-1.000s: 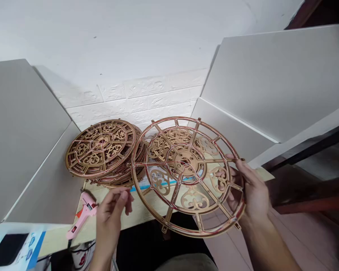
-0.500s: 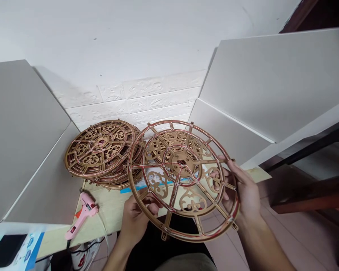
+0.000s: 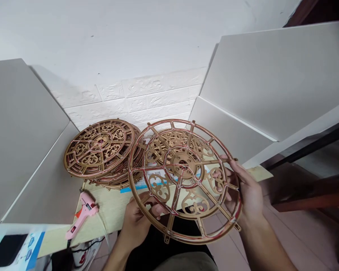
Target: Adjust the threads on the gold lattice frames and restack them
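Head view: left hand (image 3: 138, 216) and right hand (image 3: 247, 195), forearms rising from below, grip a gold openwork wheel (image 3: 183, 164) by its rim, holding it tilted over the surface (image 3: 113, 210), just beside stacked wheels (image 3: 97, 148).

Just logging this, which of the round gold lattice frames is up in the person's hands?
The open-spoked gold frame, held by the left hand and right hand; the others, like the top disc, lie piled on the table.

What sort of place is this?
Probably a small craft workspace: a pink hot glue gun lies on a pale board beside stacked gold openwork discs, and the right hand holds one more disc.
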`<state>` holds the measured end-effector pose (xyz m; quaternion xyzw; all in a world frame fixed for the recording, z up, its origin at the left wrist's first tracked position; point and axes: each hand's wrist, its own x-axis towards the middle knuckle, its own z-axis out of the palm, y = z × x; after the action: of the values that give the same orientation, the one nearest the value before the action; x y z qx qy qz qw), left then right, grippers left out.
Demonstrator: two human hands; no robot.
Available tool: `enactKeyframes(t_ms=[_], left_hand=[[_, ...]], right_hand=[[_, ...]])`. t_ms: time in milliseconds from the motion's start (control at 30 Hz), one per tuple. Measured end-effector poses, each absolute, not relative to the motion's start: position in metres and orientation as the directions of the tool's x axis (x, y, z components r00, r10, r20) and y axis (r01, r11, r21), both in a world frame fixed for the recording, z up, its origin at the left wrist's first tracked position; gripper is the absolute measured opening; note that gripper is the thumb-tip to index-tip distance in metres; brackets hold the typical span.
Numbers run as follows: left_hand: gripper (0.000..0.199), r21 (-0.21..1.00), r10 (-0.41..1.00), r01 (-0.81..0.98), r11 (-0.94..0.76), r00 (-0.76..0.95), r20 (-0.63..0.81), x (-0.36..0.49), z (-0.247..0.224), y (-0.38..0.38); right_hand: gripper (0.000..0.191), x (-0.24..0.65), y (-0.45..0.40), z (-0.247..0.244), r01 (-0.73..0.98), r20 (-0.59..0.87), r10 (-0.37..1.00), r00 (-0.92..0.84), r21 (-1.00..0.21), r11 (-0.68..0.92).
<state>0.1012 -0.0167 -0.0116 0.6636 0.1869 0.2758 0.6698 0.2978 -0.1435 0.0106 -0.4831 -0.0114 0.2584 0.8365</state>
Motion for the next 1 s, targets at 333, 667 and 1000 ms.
enactKeyframes(t_ms=[333, 667, 1000], left_hand=[[0.011, 0.991, 0.703, -0.128, 0.031, 0.708, 0.069, 0.089, -0.029, -0.007], [0.022, 0.981, 0.855, -0.179, 0.074, 0.518, 0.03, 0.089, -0.012, -0.001], [0.02, 0.991, 0.87, -0.11, 0.073, 0.492, -0.009, 0.084, -0.015, 0.012]], right_hand=[[0.045, 0.303, -0.15, 0.006, -0.403, -0.202, 0.448, 0.871, -0.815, 0.416], [0.04, 0.302, -0.15, 0.008, -0.325, -0.143, 0.395, 0.908, -0.834, 0.446], [0.042, 0.295, -0.14, 0.018, -0.201, -0.024, 0.357, 0.934, -0.86, 0.469]])
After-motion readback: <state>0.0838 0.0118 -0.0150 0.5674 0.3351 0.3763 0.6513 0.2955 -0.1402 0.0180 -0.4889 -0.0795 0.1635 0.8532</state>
